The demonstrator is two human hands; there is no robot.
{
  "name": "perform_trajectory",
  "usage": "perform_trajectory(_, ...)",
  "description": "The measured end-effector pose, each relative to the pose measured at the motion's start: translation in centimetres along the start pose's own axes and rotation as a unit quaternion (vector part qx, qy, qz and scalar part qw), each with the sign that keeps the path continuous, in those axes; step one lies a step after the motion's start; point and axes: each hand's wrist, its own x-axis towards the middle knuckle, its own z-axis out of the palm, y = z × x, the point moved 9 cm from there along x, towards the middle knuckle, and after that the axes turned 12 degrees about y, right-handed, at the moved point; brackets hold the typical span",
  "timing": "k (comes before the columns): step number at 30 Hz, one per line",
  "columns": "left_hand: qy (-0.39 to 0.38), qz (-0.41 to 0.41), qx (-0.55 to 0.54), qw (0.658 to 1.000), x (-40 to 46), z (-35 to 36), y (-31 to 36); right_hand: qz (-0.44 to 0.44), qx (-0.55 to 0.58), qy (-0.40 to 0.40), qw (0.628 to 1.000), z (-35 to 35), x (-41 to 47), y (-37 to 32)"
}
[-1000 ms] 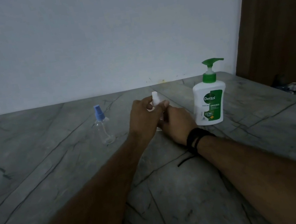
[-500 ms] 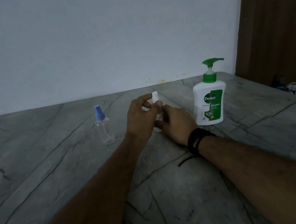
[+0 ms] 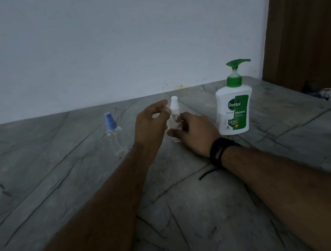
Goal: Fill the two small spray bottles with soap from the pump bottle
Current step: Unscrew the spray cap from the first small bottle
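Spray bottles come first: the white-capped bottle (image 3: 175, 117) stands upright on the grey table (image 3: 40, 188), its clear body gripped low down by the right hand (image 3: 196, 133), whose thumb and fingers curl round it. Just above that grip, the left hand (image 3: 151, 125) sits at the white sprayer head, fingertips loosely curled beside it; whether they actually pinch the cap cannot be told. To the right of the grip, near but apart, stands the pump bottle (image 3: 234, 105); to the left, beyond the left hand, waits the blue-capped bottle (image 3: 114, 133), looking empty and capped. By my judgement the step in hand is unscrewing the white cap. Next, that cap must come off, then the open neck goes under the pump spout.
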Motion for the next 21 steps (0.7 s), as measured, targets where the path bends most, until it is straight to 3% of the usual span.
perform_trajectory(6,-0.01,0.01,0.003,1.0,-0.5,0.9,0.4,-0.009,-0.009,0.004,1.0,-0.1,-0.1,-0.2)
perform_trajectory(11,-0.017,0.027,0.093,0.995,-0.3,1.7,0.0,-0.014,-0.017,0.006,1.0,-0.1,0.0,-0.2)
perform_trajectory(17,0.114,0.093,-0.063,0.987,0.1,-1.3,4.5,0.014,-0.006,-0.009,1.0,0.1,0.0,0.4)
perform_trajectory(21,0.152,0.151,-0.088,0.973,0.2,-2.7,5.6,0.021,-0.008,-0.004,1.0,0.1,-0.1,0.5)
